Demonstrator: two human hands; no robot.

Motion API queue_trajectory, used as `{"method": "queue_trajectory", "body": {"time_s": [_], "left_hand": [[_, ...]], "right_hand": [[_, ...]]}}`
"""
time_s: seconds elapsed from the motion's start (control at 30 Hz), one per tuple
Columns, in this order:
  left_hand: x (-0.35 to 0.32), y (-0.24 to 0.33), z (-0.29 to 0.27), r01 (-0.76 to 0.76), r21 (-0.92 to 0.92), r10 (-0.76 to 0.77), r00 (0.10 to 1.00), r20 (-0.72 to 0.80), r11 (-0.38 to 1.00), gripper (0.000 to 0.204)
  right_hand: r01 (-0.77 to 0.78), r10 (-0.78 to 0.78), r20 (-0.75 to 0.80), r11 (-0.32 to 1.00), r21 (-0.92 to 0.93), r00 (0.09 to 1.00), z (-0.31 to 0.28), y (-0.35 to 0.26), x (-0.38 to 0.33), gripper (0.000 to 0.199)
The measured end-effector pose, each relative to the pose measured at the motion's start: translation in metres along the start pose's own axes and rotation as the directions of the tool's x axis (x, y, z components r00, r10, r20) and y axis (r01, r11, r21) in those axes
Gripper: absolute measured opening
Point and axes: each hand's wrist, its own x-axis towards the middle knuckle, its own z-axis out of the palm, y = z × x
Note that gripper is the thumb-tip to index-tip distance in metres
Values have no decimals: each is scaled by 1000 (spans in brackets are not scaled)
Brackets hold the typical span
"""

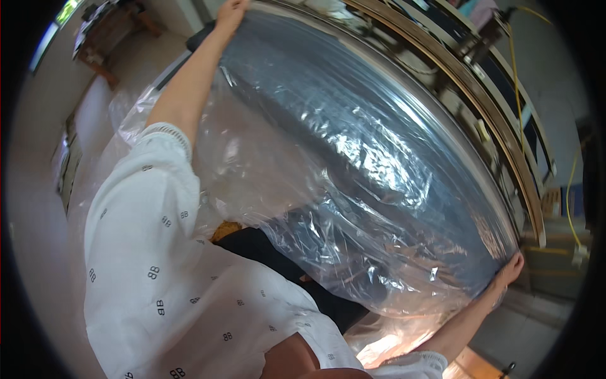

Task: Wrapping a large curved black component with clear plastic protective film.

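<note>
A large sheet of clear plastic film (379,164) stretches between my two hands, shiny and wrinkled, with a dark bluish surface showing through it. At the far left end, my left hand (232,11) is closed on the film's edge, my arm reaching straight out. My right hand (512,268) grips the same far edge at its right end, fingers curled round it. The near part of the film hangs in loose folds towards my body and over my dark trousers (278,252).
Beyond the film runs a long wooden-edged frame (480,95). Yellow cords (514,69) hang at the far right, near a blue box (554,202). A wooden table (104,38) stands at the far left. Loose film also spreads by my left side.
</note>
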Motion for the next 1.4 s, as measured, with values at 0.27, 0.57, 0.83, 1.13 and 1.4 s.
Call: {"method": "queue_trajectory", "body": {"time_s": [0.27,0.57,0.83,1.13,1.4], "left_hand": [[13,7,47,6,-67,-1,997,77,998,28],[4,64,59,184,57,-186,982,34,981,29],[42,12,50,158,153,-156,988,-23,976,24],[60,-26,47,288,-450,-355,932,-70,845,33],[56,-14,-11,171,73,-179,977,120,983,53]], "right_hand": [[64,-61,33,989,-131,998,16,10,35,37],[46,-57,-50,980,-195,997,13,-6,37,37],[144,-230,-192,914,-380,954,11,-20,28,41],[91,-140,-244,976,-199,960,11,-19,28,31],[116,-180,-223,955,-272,958,-1,-80,-5,33]]}}
